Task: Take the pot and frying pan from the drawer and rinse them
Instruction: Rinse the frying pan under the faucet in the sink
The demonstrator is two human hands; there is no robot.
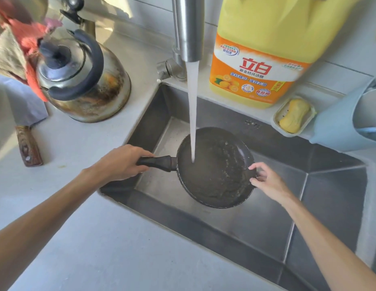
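Pale tabletop, steel sink set into its right side. Yellow detergent jug at the back edge behind the sink, label "立白", under it "新金桔洗洁精". Scorched steel kettle toward the back-left, near the sink's corner. Blue tub at the right edge. Frying pan over the sink, water from the faucet hitting its inside. Left hand wrapped round the pan handle; right hand pinches the opposite rim. Cleaver by the left edge. Yellow soap in a dish beside the jug.
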